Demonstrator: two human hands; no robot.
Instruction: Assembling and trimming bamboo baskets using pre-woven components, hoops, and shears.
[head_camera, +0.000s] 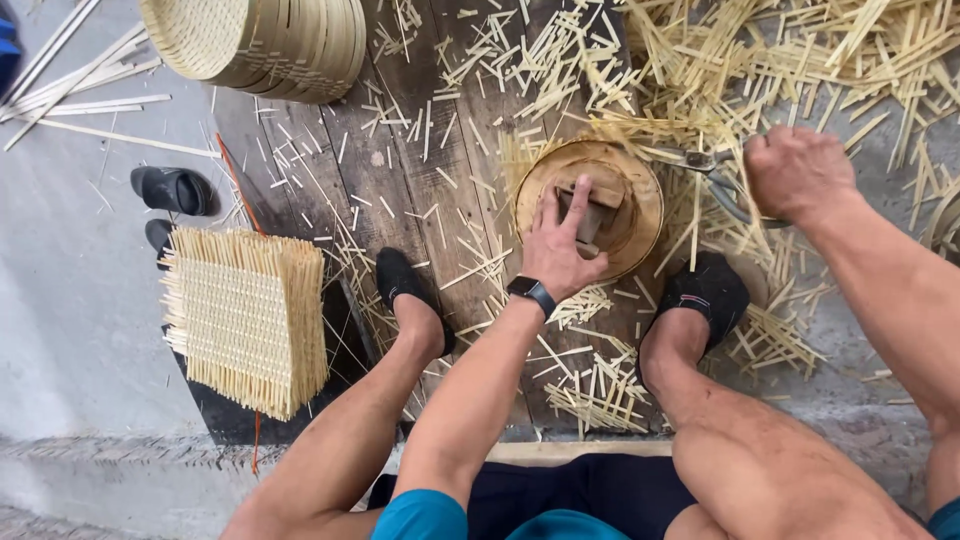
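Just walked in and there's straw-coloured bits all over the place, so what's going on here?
A person sits over a round bamboo basket on a dark wooden board. The left hand presses a wooden block down inside it, while the right hand grips metal shears at the rim. Cut bamboo strips litter the ground, a square woven mat lies to the left, and stacked baskets sit at the top.

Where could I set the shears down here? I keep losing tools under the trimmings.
The bare grey floor left of the woven mat, below the black shoes, is free. The boards between stacked baskets and mat hold only thin scraps. Around the round form and right hand strips lie thick.
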